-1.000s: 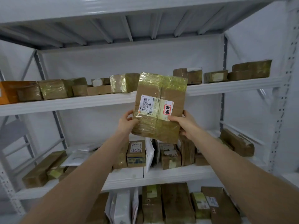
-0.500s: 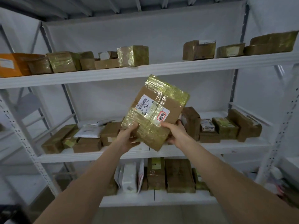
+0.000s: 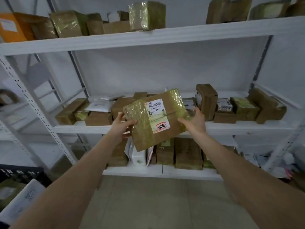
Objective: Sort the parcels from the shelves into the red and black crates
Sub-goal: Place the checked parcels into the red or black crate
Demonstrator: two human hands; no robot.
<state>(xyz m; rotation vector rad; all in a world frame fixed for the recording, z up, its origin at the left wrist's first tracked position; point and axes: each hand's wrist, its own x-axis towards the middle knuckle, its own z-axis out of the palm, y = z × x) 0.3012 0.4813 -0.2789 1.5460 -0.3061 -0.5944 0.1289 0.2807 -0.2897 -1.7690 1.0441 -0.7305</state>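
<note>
I hold a brown cardboard parcel (image 3: 153, 119) wrapped in yellowish tape in front of the middle shelf. A white barcode label and a red-framed sticker face me. My left hand (image 3: 121, 125) grips its left edge and my right hand (image 3: 194, 122) grips its right edge. The parcel is tilted, its lower end toward me. A black crate (image 3: 19, 174) shows at the lower left edge, with parcels and a white envelope in it. No red crate is visible.
White metal shelving (image 3: 148, 38) fills the view. Several taped boxes stand on the top shelf, more boxes and white mailers on the middle shelf (image 3: 231, 126) and bottom shelf (image 3: 156, 172). Bare floor (image 3: 156, 204) lies below my arms.
Both hands have brought the parcel down from top-shelf height to the middle shelf and turned it. My view has tipped downward, and the black crate has come into sight.
</note>
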